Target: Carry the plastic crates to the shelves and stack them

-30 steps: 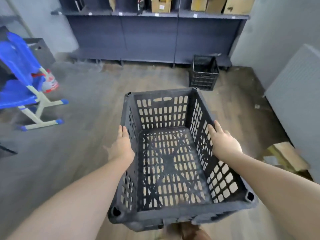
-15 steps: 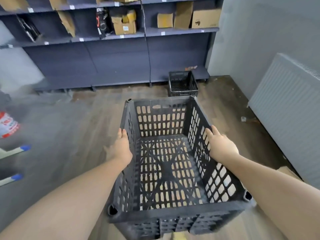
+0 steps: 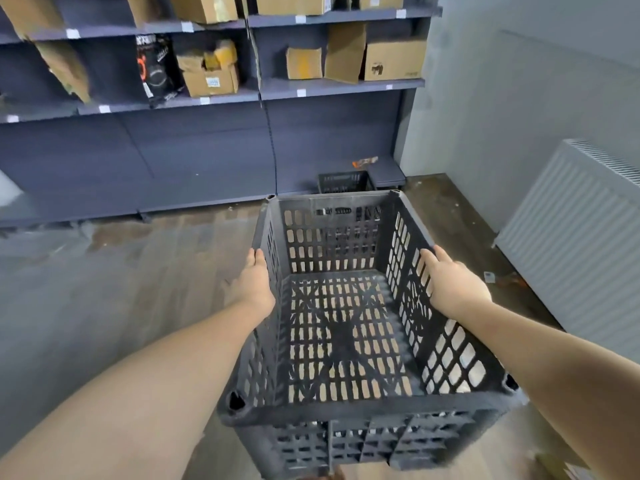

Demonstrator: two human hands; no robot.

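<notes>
Both hands (image 3: 254, 282) on black crate (image 3: 349, 341)

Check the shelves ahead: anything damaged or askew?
Yes. The torn cardboard box on the middle shelf is crushed with ragged flaps, and a flattened box leans tilted. Litter lies by the floor crate.

Both forearms are bare, with no sleeve in sight up to the frame's edge. The left hand (image 3: 254, 284) and right hand (image 3: 450, 284) wear no glove, ring, watch or band.
</notes>
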